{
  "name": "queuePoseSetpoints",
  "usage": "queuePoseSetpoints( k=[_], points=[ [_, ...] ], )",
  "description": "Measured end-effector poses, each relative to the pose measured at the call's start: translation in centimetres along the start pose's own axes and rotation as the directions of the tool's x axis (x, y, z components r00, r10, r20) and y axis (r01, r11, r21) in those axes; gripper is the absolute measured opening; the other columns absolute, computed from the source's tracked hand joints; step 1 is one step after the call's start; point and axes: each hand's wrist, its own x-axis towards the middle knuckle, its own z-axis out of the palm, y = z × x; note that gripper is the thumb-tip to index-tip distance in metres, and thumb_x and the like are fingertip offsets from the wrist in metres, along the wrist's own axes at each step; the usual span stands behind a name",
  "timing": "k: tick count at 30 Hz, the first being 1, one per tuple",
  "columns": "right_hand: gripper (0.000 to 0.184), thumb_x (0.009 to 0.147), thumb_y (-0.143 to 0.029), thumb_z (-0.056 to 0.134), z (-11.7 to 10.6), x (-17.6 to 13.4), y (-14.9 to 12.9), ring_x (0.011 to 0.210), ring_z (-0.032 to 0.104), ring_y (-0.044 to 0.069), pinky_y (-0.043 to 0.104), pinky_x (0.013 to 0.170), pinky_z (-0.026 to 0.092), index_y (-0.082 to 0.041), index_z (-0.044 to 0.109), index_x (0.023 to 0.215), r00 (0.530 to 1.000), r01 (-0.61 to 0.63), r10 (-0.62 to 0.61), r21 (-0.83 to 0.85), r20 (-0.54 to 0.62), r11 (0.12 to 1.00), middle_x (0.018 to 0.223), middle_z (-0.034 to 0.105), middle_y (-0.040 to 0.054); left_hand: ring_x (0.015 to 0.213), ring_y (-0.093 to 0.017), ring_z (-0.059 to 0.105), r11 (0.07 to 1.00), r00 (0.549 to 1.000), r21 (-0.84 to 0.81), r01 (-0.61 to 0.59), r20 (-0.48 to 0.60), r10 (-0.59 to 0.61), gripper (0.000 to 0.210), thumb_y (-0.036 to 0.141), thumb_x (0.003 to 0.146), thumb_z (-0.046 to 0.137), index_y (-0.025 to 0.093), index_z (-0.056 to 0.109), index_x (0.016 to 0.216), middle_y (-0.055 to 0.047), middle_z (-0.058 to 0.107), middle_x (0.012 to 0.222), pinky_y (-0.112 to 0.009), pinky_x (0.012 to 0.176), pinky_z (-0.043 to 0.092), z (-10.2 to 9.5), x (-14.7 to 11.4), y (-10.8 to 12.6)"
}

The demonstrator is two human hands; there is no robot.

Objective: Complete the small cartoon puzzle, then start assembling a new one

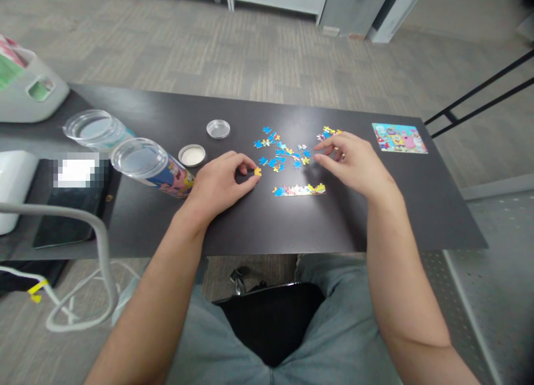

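Note:
My left hand pinches a yellow jigsaw puzzle piece between thumb and fingertips, low over the dark table. Over the right side of the loose puzzle pieces hovers my right hand, its thumb and fingers apart and nothing visible between them. The loose pieces are mostly blue, some yellow or multicoloured. Closer to me lies a joined strip of puzzle pieces, running left to right. A small cluster of pieces sits just beyond my right hand, which partly covers it.
A colourful picture card lies at the table's far right. On the left are two clear-topped canisters, two round lids, a black tablet-like slab, a grey-white cable and a light bin.

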Motion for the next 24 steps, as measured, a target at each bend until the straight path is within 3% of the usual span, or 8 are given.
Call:
queuePoseSetpoints(
  k=[6,9,18,24],
  points=[
    [0.018,0.114,-0.036,0.089,0.6,0.1,-4.2,0.094,0.078,0.034,0.056,0.094,0.064,-0.030,0.094,0.131,0.998,0.041,-0.036,-0.093,0.050,0.995,0.118,0.089,0.0110,0.090,-0.026,0.073,0.999,0.999,0.036,-0.028,-0.022,0.029,0.014,0.040,0.108,0.088,0.030,0.087,0.118,-0.004,0.086,0.110,-0.042,0.080,0.050,0.5,-0.3,-0.2],
    [0.017,0.117,-0.036,0.087,1.2,0.8,-5.1,0.094,0.078,0.033,0.055,0.094,0.065,-0.029,0.094,0.131,1.000,0.014,-0.012,-0.130,0.012,0.991,0.119,0.087,0.0118,0.093,-0.027,0.075,0.997,0.999,0.071,-0.035,-0.002,0.036,0.014,0.035,0.109,0.086,0.029,0.087,0.122,-0.005,0.086,0.111,-0.043,0.083,0.051,0.5,-0.5,-0.1],
    [0.023,0.113,-0.025,0.088,5.6,2.8,-3.8,0.109,0.081,0.036,0.059,0.103,0.069,-0.026,0.094,0.135,0.997,-0.077,0.069,-0.199,-0.047,0.977,0.139,0.084,0.0151,0.089,-0.026,0.073,0.997,0.997,0.041,-0.059,0.053,0.057,0.028,0.032,0.109,0.087,0.026,0.085,0.137,-0.005,0.086,0.116,-0.044,0.087,0.053,-0.2,-1.1,-0.1],
    [0.003,0.110,-0.027,0.088,5.8,3.4,-2.4,0.090,0.072,0.029,0.055,0.098,0.068,-0.027,0.087,0.113,0.999,-0.042,0.045,-0.086,0.027,0.995,0.126,0.081,0.0130,0.093,-0.028,0.075,0.998,0.998,0.031,-0.046,0.047,0.045,0.029,0.031,0.109,0.087,0.027,0.084,0.138,-0.005,0.086,0.116,-0.044,0.090,0.055,-0.1,-1.2,0.1]
  ],
)
